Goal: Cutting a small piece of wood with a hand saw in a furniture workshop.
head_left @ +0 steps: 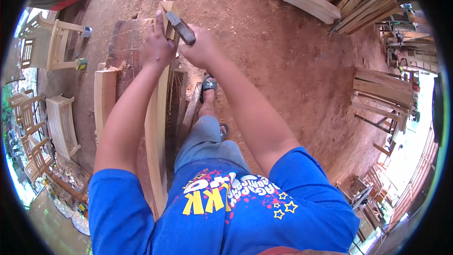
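A long pale wooden beam (160,127) runs away from me, left of my legs. Near its far end my left hand (158,49) lies on it, fingers stretched forward, the index finger along the wood. Closed around a hand tool (181,28) is my right hand (204,47); the tool has a grey front part and a dark brown handle, and its exact kind cannot be made out. The tool is tilted over the beam's far end, close to my left fingertips. A thin, light pointed piece (163,1) sticks out beyond it.
A second thick timber (104,95) lies left of the beam, by a reddish-brown worn board (123,42). Wooden chairs (63,42) and a slatted bench (63,125) stand at left. Lumber piles (306,1) occupy the far right, with stacked planks (383,87) at right. Shavings dot the dirt floor.
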